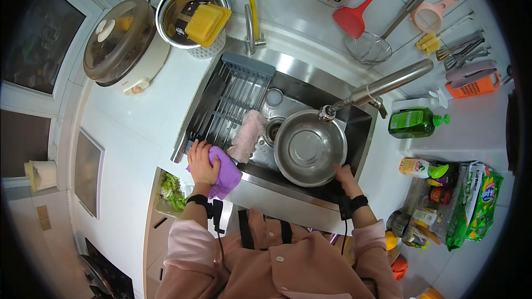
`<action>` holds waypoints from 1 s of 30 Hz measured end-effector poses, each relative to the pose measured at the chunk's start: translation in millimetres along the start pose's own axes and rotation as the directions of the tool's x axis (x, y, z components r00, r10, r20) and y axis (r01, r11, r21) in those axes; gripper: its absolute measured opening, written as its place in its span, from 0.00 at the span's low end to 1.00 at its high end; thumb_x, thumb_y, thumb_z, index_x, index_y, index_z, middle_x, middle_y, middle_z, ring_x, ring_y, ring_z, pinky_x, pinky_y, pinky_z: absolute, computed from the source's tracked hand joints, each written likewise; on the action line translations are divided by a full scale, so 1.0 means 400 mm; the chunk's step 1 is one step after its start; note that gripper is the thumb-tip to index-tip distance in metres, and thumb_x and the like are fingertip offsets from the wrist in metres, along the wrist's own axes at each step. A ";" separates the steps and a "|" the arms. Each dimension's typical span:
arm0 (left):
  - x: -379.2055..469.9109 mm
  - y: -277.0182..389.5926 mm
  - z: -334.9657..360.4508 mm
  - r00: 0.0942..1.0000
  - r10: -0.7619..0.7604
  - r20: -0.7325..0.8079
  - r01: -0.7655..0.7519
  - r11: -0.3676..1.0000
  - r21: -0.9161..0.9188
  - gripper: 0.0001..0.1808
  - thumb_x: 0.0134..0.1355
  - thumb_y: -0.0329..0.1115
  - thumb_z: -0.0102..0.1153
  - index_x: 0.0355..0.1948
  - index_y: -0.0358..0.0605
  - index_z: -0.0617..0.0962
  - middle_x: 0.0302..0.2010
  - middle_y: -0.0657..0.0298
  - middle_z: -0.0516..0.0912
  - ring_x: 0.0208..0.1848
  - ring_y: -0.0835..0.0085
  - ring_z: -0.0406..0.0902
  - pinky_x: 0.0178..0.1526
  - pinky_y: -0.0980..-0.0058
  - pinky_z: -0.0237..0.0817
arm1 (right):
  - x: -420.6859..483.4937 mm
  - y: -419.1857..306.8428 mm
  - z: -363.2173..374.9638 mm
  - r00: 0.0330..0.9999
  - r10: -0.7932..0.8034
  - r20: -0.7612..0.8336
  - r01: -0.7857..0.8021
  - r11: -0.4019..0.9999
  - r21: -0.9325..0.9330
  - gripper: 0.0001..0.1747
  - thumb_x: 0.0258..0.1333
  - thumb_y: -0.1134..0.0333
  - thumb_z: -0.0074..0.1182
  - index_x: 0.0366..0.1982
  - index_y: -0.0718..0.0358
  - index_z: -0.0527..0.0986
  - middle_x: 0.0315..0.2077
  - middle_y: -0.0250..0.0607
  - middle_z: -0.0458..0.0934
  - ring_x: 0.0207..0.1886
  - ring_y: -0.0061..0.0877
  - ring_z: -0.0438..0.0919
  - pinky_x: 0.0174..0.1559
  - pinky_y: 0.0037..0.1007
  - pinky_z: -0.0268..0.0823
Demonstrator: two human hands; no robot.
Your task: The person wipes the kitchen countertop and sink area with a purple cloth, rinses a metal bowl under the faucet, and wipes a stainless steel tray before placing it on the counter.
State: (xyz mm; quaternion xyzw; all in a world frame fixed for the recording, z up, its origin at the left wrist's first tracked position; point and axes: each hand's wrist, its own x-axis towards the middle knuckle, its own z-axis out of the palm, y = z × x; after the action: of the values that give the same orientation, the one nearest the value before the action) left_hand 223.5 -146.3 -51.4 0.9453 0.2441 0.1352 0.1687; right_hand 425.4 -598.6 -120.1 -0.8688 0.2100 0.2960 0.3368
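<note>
My left hand (203, 165) holds a purple cloth (226, 174) at the front left edge of the sink, with the thumb lying over it and the cloth draping over the counter's front. My right hand (346, 176) grips the near right rim of a round stainless steel basin (309, 149). That basin stands in the steel sink (291, 79), under the tap (365, 91), and looks bare inside. Left of it a pale pink fluffy cloth (248, 136) hangs partly over the grey drying rack (232, 108). The drain (273, 131) shows between cloth and basin.
On the left counter stand an electric cooker (124, 45) and a steel pot holding a yellow plastic box (208, 23). A bin with green leaves (172, 191) hangs by my left forearm. To the right are a green soap bottle (411, 122) and a spray-topped bottle (415, 168).
</note>
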 end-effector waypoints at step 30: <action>0.013 -0.002 -0.005 0.999 -0.028 0.044 0.030 0.999 -0.040 0.23 0.51 0.40 0.54 0.49 0.44 0.75 0.58 0.58 0.72 0.68 0.53 0.59 0.68 0.50 0.45 | -0.014 -0.432 0.577 0.625 -0.260 0.736 0.677 -0.289 -0.677 0.16 0.57 0.55 0.48 0.40 0.47 0.84 0.41 0.31 0.83 0.49 0.32 0.75 0.53 0.44 0.47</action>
State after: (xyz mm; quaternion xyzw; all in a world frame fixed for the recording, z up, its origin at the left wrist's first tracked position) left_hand 226.9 -142.2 -48.9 0.9408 0.2512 0.1173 0.1949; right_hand 432.5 -315.4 -174.8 -0.7752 -0.4874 0.3101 -0.2558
